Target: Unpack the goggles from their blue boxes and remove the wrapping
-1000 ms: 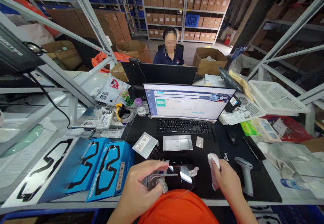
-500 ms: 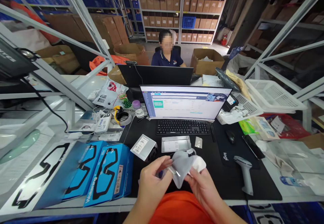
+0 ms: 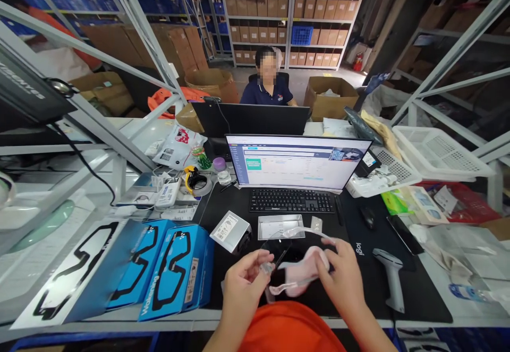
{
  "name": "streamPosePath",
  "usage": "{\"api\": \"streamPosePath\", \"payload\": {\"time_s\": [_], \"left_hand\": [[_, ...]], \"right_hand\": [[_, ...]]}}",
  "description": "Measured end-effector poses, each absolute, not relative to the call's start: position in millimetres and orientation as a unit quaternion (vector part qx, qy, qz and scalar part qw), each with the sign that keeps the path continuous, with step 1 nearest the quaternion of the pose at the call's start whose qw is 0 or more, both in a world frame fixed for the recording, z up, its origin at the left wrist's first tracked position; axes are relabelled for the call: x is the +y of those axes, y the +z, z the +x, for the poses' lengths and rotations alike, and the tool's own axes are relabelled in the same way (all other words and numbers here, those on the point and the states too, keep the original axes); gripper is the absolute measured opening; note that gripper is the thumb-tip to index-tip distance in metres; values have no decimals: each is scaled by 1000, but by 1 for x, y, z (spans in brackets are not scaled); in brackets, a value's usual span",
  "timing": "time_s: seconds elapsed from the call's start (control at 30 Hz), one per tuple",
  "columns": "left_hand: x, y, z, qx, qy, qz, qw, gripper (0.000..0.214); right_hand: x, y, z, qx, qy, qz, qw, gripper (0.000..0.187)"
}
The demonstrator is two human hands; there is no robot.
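over the black mat (image 3: 418, 299), nearer than the keyboard (image 3: 292, 202), the left hand (image 3: 247, 277) pinches a pair of clear-armed glasses (image 3: 295, 231). beside it, the right hand (image 3: 345, 267) grips a pink cloth (image 3: 298, 273), fingertips against one glasses arm.

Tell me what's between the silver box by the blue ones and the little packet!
In the head view, an open shallow box lies between the silver box and the little packet; a clear glasses arm crosses its corner.
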State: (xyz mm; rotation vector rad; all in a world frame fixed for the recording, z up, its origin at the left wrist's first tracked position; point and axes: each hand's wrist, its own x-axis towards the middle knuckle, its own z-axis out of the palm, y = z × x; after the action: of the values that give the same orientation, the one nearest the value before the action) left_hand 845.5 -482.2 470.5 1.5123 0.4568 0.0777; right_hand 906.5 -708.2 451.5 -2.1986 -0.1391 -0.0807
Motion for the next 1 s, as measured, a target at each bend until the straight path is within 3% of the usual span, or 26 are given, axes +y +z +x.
{"api": "streamPosePath", "payload": {"time_s": [0.07,0.17,0.33,0.43,0.6,0.73,0.83,1.0], "left_hand": [[-484,469,847,202,26,693,691,37],[-489,469,849,178,50,739,648,29],[-499,470,848,82,167,824,535,24],[-504,472,847,27,218,866,449,23],[-505,478,844,11,256,908,332,21],[-499,471,837,-58,327,910,246,27],[-498,461,833,-85,358,905,214,33],[-502,456,833,-109,363,901,210,38]], "right_hand": [[-726,446,908,-24,26,-884,466,39],[-743,442,905,63,125,-789,599,43],[-729,450,889,275,149,-530,788,47],[-708,457,867,222,164,-445,852,47],[-687,456,842,-17,269,-516,813,61],[-674,458,856,-103,211,-599,765,46],[-660,463,867,-59,123,-635,760,24],[-646,466,870,93,58,-603,790,21]]}}
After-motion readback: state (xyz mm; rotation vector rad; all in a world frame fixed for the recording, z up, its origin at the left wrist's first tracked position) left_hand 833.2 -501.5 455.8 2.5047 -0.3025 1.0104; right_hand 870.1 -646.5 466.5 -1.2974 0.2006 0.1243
